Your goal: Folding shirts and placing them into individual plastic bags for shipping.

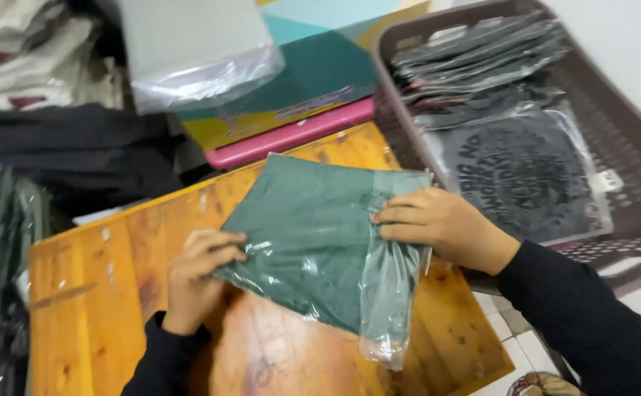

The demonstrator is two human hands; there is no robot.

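A folded green garment in a clear plastic bag [313, 235] lies tilted on a small orange wooden table [93, 323]. My left hand [197, 275] grips the bag's near left edge, thumb on top. My right hand [438, 224] presses flat on the bag's right side, where the loose open end of the plastic is folded over. The bag's empty tail hangs toward the table's front edge. Both arms wear black sleeves.
A brown perforated plastic basket [628, 176] at right holds several bagged black garments. Behind the table stand a pink tray [291, 136], a teal and yellow box [320, 73] and a grey bagged stack [188, 44]. Dark and light folded clothes pile at left. White tiled floor shows lower right.
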